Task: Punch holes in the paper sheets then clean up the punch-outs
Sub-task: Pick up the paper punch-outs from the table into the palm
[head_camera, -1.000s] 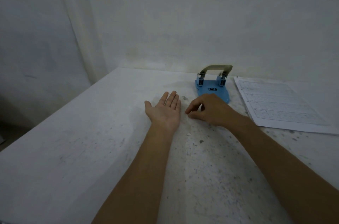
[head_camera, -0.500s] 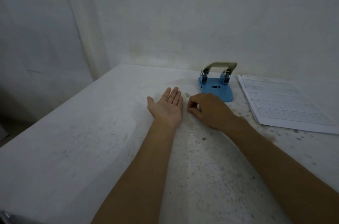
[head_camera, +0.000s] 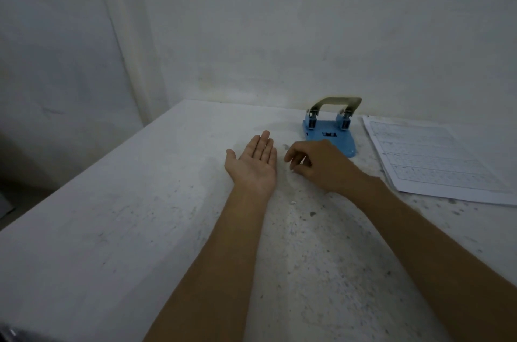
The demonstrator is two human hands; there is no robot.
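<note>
White table [head_camera: 112, 229] (speckled): left hand [head_camera: 256, 164] palm-up, right hand [head_camera: 319, 165] curled beside.

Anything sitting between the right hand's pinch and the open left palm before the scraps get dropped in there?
Nothing visible does. The right hand hovers with fingers curled just beside the left hand, which lies palm up on the table; only bare tabletop lies between them. The hole punch and paper sheets sit off to the right, behind.

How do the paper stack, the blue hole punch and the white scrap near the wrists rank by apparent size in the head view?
1. paper stack, though its right side is cut off by the frame.
2. blue hole punch, farther back, so nearness may understate it.
3. white scrap, a tiny speck.
</note>
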